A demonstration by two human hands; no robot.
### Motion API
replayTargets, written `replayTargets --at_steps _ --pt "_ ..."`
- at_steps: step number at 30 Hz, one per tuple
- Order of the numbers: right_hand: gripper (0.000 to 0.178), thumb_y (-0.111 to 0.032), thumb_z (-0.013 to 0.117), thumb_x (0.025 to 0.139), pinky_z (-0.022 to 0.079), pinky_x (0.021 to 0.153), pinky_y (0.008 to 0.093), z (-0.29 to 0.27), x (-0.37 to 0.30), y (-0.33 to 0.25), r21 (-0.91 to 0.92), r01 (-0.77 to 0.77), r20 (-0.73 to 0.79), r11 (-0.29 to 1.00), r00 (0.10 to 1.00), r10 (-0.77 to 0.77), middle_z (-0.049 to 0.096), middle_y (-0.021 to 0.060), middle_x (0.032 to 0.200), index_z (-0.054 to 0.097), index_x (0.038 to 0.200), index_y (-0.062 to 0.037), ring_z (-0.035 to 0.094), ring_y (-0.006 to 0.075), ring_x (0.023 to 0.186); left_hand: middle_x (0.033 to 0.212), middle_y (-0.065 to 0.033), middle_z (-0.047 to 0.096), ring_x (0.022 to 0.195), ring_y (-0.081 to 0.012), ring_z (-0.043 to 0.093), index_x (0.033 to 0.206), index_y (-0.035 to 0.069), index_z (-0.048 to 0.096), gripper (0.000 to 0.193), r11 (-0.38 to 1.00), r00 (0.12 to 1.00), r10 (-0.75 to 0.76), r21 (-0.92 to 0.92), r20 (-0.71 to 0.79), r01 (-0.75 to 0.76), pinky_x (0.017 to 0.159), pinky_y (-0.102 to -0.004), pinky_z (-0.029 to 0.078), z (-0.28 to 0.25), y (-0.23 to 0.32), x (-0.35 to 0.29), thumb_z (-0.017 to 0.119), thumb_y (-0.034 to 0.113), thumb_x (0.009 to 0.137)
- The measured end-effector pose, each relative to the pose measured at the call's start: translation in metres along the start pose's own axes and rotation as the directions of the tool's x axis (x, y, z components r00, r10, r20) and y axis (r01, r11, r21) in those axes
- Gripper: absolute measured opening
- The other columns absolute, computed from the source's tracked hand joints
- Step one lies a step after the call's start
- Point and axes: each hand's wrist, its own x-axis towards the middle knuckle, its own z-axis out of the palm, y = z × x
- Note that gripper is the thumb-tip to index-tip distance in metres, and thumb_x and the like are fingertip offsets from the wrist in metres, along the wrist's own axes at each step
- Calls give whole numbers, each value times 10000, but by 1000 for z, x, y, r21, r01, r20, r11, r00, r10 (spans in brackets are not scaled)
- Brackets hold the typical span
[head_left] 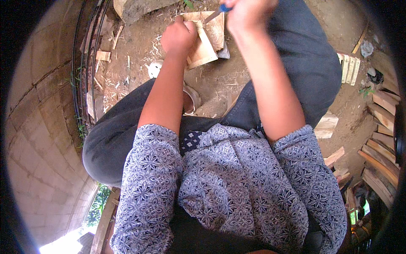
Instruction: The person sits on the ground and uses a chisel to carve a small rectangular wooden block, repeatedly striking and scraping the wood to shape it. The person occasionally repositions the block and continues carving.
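My left hand (pixel 179 36) is closed over the upper left edge of a pale wooden piece (pixel 205 51), which looks like a small board with a raised strip. Behind it, a second flat board (pixel 216 31) lies on the ground. My right hand (pixel 251 15), slightly blurred and partly cut off by the top of the picture, grips a tool with a blue handle (pixel 225 8) and a narrow dark blade (pixel 212 16). The blade slants down to the left over the second board. Whether its tip touches the wood, I cannot tell.
Wood shavings lie on the dirt floor (pixel 118 82), with a large stone (pixel 139 9) beyond. A concrete wall (pixel 42 97) and dark cables (pixel 76 72) run along the left. Cut wood (pixel 382 165) is piled at the right, near a slatted wooden piece (pixel 348 68).
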Motion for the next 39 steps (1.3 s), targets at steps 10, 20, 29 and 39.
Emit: replayTargets --at_steps 10,20,29,39 --pt "319 -267 471 903 356 447 312 0 12 -24 228 -179 -74 957 977 200 387 23 481 412 626 -120 359 161 388 1029 -217 728 943 -409 710 1181 103 674 473 1000 1000 0 18 -19 0 812 -526 562 2 -5 -1 419 366 881" --pt "317 -246 478 906 312 406 299 -7 1 3 232 -269 -106 935 948 299 360 7 480 398 622 -131 349 145 390 1040 -226 723 952 -416 704 1168 98 679 474 1000 1000 -27 7 -8 27 832 -529 554 -2 -3 -3 424 369 874" --pt "283 -207 479 902 311 407 301 -9 -11 22 -42 -53 1 998 999 53 383 5 508 420 643 -109 369 140 407 968 -230 727 915 -424 707 1176 85 666 482 1000 1000 4 3 -4 -4 806 -538 558 -5 3 -5 417 373 880" --pt "355 -246 460 933 301 401 296 4 2 -11 234 -108 -59 966 990 125 393 30 488 398 604 -128 353 146 400 996 -233 724 910 -424 708 1129 80 668 456 1000 1000 -1 -6 -14 1 795 -538 564 -4 -1 -5 415 369 885"
